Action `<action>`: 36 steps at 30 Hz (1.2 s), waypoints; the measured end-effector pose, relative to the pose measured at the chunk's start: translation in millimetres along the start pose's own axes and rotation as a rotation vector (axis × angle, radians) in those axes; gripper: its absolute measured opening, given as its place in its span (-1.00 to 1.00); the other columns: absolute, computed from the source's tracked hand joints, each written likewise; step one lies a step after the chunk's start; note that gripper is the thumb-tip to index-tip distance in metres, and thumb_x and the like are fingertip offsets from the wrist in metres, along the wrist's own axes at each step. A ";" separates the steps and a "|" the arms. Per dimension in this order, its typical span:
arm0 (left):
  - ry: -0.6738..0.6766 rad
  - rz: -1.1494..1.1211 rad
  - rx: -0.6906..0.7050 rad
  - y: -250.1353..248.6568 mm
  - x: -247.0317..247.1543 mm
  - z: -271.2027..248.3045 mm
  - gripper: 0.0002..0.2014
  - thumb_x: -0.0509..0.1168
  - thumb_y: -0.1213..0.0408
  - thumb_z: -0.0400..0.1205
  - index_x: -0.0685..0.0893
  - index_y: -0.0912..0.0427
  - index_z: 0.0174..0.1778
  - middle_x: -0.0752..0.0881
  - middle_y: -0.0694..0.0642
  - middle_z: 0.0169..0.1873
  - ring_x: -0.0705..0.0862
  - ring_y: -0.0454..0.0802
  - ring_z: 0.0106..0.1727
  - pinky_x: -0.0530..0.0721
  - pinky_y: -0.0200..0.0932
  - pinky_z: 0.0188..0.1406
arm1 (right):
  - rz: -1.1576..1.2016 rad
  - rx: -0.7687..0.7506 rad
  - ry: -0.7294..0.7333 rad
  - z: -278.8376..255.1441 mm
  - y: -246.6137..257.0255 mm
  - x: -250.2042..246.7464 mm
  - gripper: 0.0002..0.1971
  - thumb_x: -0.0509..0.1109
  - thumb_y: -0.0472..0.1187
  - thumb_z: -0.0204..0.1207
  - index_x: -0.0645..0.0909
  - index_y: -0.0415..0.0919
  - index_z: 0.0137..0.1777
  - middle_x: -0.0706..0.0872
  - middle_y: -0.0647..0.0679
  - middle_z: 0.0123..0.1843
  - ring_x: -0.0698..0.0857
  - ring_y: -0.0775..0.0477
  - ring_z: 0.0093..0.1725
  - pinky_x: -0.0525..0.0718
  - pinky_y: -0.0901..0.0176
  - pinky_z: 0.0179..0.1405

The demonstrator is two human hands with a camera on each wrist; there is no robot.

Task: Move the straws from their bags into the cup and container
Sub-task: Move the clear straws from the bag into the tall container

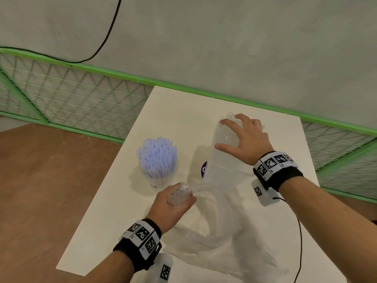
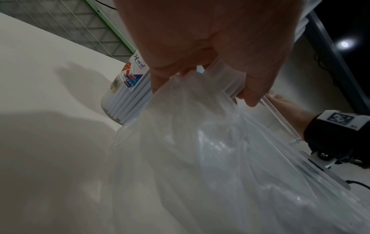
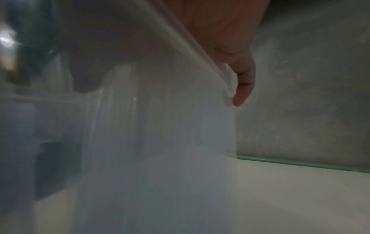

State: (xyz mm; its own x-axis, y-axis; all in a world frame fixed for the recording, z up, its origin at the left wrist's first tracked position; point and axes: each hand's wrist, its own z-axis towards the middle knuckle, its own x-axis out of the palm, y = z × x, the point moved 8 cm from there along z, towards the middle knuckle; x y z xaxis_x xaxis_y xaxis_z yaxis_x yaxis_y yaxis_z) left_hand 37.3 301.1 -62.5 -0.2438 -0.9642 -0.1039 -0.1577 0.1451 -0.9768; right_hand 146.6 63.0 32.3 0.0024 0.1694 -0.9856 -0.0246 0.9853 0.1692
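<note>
My left hand grips a bundle of clear straws near the table's front; their ends stick out above my fist. A clear plastic bag trails from that bundle down onto the table, and it fills the left wrist view below the left hand. My right hand holds the top of a tall clear container standing further back; my fingers curl over its rim. A cup packed with pale blue wrapped straws stands to the left.
The white table backs onto a green-framed wire fence and a grey wall. A purple label shows beside the container. Brown floor lies to the left. A black cable hangs from my right wrist.
</note>
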 end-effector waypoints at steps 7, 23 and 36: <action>0.013 0.037 -0.033 4.6 -1.4 1.8 -0.88 0.56 0.18 0.48 0.74 0.02 -0.25 0.75 -0.03 -0.26 0.72 -0.12 -0.19 0.60 -0.35 -0.10 | -0.118 0.080 0.049 -7.1 15.6 2.1 -0.16 -0.05 0.75 0.22 0.16 0.45 0.50 0.06 0.06 0.70 0.04 -0.28 0.65 0.20 -0.59 0.37; 0.142 0.163 -0.038 8.8 2.6 1.9 -0.47 0.56 0.61 0.38 0.55 -0.15 -0.12 0.70 -0.18 -0.25 0.63 -0.64 -0.15 0.60 -0.53 -0.15 | 0.931 -0.400 0.172 -106.3 157.7 65.9 -0.66 0.70 -0.13 0.32 0.78 -0.20 0.06 0.84 0.01 0.01 0.78 0.08 0.04 0.70 -0.06 0.13; 0.129 0.538 0.403 -29.0 7.4 -6.5 -0.56 0.29 -0.01 0.54 0.42 -0.36 0.35 0.27 -0.28 0.35 0.39 -0.39 0.36 0.45 -0.18 0.32 | 1.114 -0.012 -0.695 -114.0 33.5 -111.9 -0.85 0.63 -0.30 0.41 0.69 -0.24 -0.19 0.82 -0.20 -0.27 0.83 -0.23 -0.22 0.78 -0.16 -0.13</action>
State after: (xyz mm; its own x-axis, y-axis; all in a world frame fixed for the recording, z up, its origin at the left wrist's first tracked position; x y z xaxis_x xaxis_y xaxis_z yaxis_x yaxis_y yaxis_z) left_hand 33.9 291.2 -33.7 -0.3041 -0.7434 -0.5957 0.3797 0.4790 -0.7915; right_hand 31.6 74.3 147.6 0.4859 0.8673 -0.1082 -0.3570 0.3099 0.8812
